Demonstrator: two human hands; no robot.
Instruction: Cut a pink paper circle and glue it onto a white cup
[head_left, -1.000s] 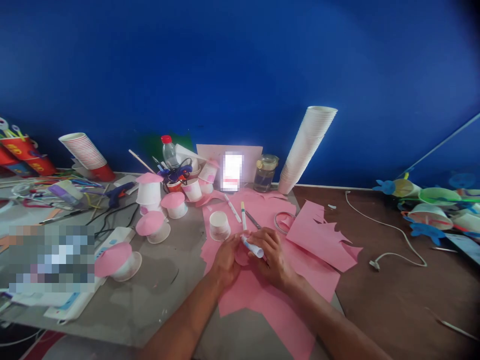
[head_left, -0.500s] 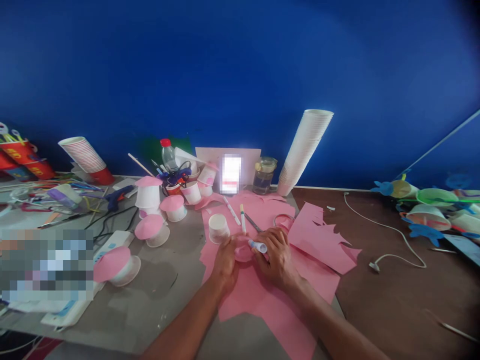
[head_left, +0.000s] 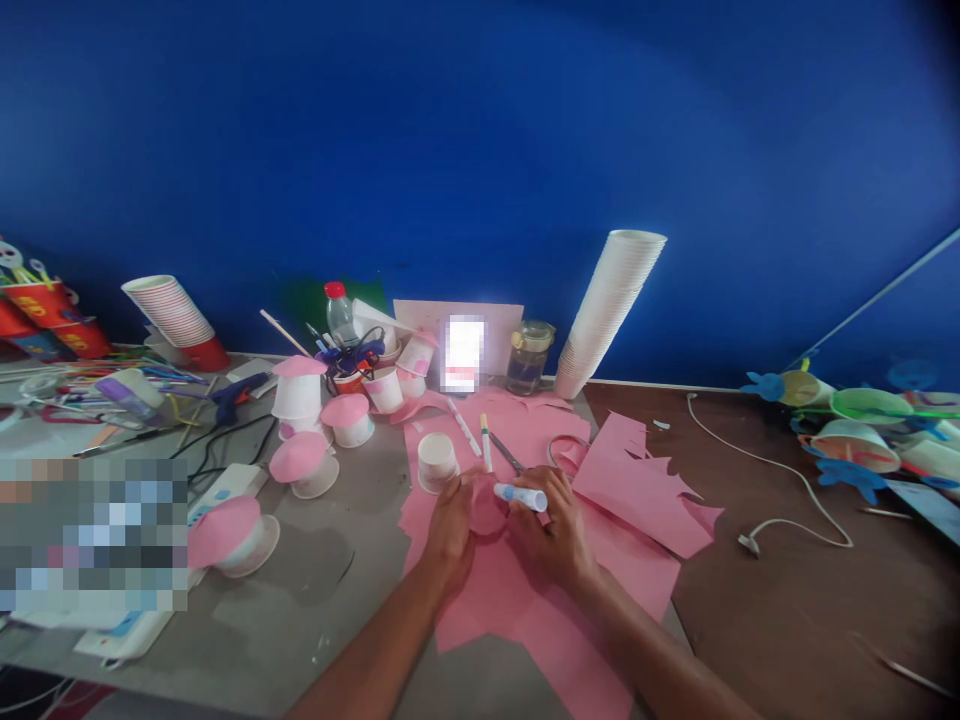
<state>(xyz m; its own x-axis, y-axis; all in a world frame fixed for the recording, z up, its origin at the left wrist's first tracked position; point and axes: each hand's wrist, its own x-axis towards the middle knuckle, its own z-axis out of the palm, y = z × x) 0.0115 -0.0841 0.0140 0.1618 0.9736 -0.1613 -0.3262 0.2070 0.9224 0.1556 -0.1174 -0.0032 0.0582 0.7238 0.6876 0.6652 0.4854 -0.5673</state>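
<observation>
My left hand (head_left: 451,535) grips the left edge of a round pink paper piece (head_left: 487,508) over the pink sheets. My right hand (head_left: 553,520) is closed around a white-and-blue marker (head_left: 523,496), whose round end points to the right; its tip is hidden. Just behind my left hand, an upturned white paper cup (head_left: 436,460) stands on the pink paper (head_left: 525,597). Two more slim pens lie beyond my hands, one with a yellow-green end (head_left: 485,436) and a white one (head_left: 464,428). Scissors (head_left: 508,452) rest beside them, partly covered by my right hand.
Pink-topped cups (head_left: 300,458) stand at the left, near a power strip (head_left: 142,610) and a glue gun (head_left: 238,396). A tall cup stack (head_left: 611,310) leans at the back, beside a glass jar (head_left: 530,357). A white cable (head_left: 772,455) lies at the right.
The marker in my right hand has tilted, its round end now further right. My right hand has shifted slightly, showing more of the pink round. The view has moved a little.
</observation>
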